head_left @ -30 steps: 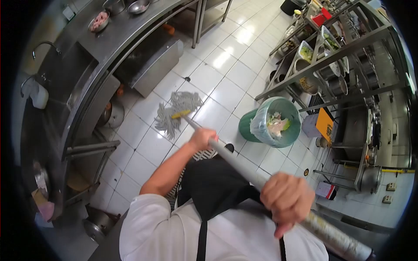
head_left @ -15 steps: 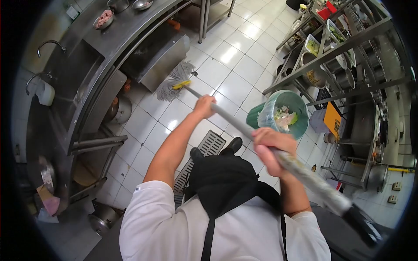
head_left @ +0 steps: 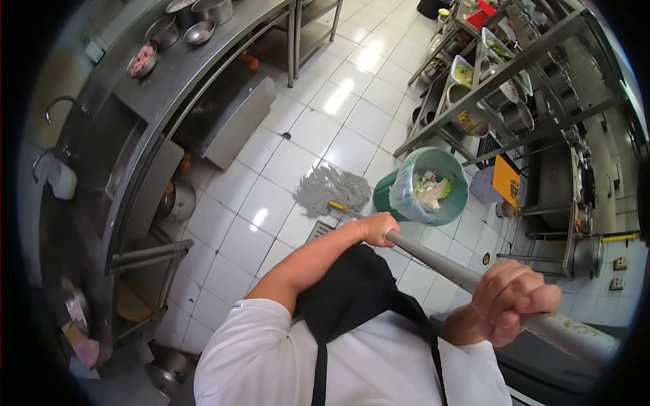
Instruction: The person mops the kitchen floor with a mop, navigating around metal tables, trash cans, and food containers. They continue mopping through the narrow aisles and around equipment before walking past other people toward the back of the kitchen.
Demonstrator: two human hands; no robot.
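A string mop (head_left: 332, 189) with a yellow clamp lies with its grey strands spread on the white tiles, just left of the green bin. My left hand (head_left: 377, 230) is closed round the lower part of its long grey handle (head_left: 433, 260). Higher up, near the right side of the view, my right hand (head_left: 514, 301) also grips the handle, fingers wrapped over it. The handle's far end runs out towards the lower right edge. The green bin (head_left: 384, 196), lined with clear plastic, holds food scraps.
On the left runs a steel counter (head_left: 145, 95) with a sink, metal bowls and a bowl of raw meat (head_left: 142, 61). A steel rack (head_left: 501, 88) with baskets and pans stands at the right. A floor drain grate (head_left: 321, 231) shows beside my left forearm.
The mop head has come from beside the steel box under the counter towards me and right, close to the bin. Both hands have shifted right and down with the handle.
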